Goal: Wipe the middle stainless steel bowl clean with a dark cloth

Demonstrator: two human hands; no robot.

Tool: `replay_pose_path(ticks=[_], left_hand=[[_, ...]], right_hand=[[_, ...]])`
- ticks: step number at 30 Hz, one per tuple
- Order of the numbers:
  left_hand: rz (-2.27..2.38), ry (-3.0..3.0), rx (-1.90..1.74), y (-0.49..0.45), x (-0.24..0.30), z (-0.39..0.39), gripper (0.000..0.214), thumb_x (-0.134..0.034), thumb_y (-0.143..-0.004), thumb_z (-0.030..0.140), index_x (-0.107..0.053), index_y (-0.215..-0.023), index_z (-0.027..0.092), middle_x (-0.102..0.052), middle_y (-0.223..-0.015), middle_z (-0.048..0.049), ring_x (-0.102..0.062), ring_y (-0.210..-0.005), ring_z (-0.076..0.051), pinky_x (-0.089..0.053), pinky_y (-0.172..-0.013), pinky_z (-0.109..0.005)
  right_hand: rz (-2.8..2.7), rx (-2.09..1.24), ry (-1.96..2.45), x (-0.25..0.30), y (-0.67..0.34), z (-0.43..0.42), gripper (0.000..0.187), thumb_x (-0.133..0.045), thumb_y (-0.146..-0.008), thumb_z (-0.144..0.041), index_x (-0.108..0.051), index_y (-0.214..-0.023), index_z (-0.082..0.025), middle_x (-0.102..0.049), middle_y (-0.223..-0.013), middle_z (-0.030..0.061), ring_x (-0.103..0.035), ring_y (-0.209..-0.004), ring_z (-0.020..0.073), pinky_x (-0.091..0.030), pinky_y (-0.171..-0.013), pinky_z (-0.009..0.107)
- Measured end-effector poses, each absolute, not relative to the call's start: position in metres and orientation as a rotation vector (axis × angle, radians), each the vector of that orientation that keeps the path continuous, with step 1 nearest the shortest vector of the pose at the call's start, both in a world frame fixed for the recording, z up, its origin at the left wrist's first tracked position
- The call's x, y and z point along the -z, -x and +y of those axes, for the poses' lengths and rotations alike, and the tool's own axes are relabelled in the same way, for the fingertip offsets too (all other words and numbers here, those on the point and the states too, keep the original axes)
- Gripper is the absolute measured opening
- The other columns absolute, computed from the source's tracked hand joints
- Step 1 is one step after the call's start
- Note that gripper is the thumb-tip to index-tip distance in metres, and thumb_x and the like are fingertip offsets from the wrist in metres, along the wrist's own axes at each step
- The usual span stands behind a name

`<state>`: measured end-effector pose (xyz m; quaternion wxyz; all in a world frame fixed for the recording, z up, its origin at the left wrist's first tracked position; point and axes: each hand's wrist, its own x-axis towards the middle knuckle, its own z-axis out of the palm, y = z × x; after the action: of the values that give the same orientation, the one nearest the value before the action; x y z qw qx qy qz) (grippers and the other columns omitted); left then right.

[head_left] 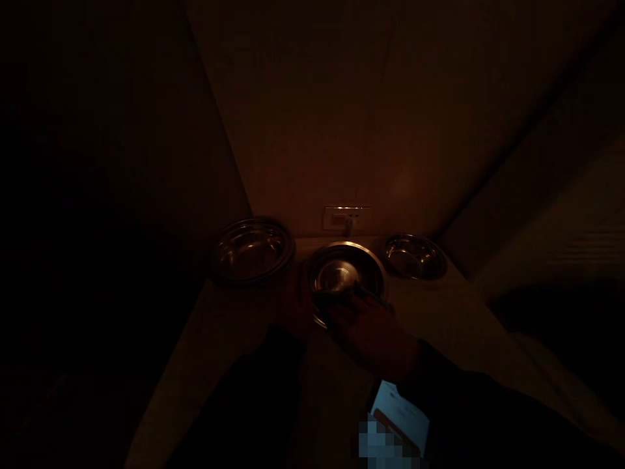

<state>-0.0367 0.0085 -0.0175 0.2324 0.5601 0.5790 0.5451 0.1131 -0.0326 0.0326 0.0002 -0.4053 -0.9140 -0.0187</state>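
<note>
The scene is very dark. A shiny metal bowl (346, 251) sits in the middle of the tabletop. My left hand (294, 303) is at its left side, apparently gripping the rim, though its fingers are mostly lost in shadow. Over the near part of the bowl reaches my right hand (366, 329), its fingers bent down into it. Something dark, perhaps a cloth, shows by those fingertips; its kind is hard to make out. Dark sleeves cover both forearms.
Another metal bowl (251, 225) stands at the back left, and a smaller metal bowl (415, 260) at the back right. Behind the wooden tabletop (439, 326) is a wall with a socket plate (336, 220). A lit phone screen (405, 417) lies below my right forearm.
</note>
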Motion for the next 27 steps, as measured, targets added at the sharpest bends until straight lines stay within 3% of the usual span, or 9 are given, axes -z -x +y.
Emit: replay_pose_path(ticks=[9,17,27], left_hand=[[1.590,-1.488,-1.458,0.039,0.013,0.006,0.039,-0.037,-0.093,0.032,-0.056,-0.123,0.018,-0.063,-0.125,-0.0096,-0.056,-0.119,-0.020,-0.043,-0.103,-0.035],[1.607,-1.447,-1.434,0.039,0.015,0.005,0.039,-0.037,-0.092,0.029,-0.056,-0.124,0.017,-0.057,-0.133,-0.0109,-0.052,-0.124,-0.022,-0.040,-0.106,-0.037],[1.620,-1.402,-1.463,0.039,0.019,0.005,0.038,-0.039,-0.092,0.034,-0.058,-0.121,0.018,-0.062,-0.126,-0.0106,-0.055,-0.121,-0.023,-0.042,-0.104,-0.038]], right_hand=[[-2.864,0.015,1.277,-0.033,-0.101,-0.028,0.033,-0.045,-0.096,-0.028,-0.056,-0.122,-0.011,-0.066,-0.113,0.0122,-0.055,-0.105,0.0298,-0.043,-0.088,0.046],[-2.851,-0.048,1.275,-0.037,-0.097,-0.025,0.030,-0.040,-0.098,-0.031,-0.058,-0.115,-0.015,-0.066,-0.111,0.0093,-0.056,-0.100,0.0271,-0.046,-0.083,0.042],[-2.811,-0.058,1.259,-0.034,-0.097,-0.026,0.031,-0.039,-0.098,-0.031,-0.057,-0.116,-0.014,-0.066,-0.111,0.0107,-0.056,-0.101,0.0258,-0.045,-0.086,0.042]])
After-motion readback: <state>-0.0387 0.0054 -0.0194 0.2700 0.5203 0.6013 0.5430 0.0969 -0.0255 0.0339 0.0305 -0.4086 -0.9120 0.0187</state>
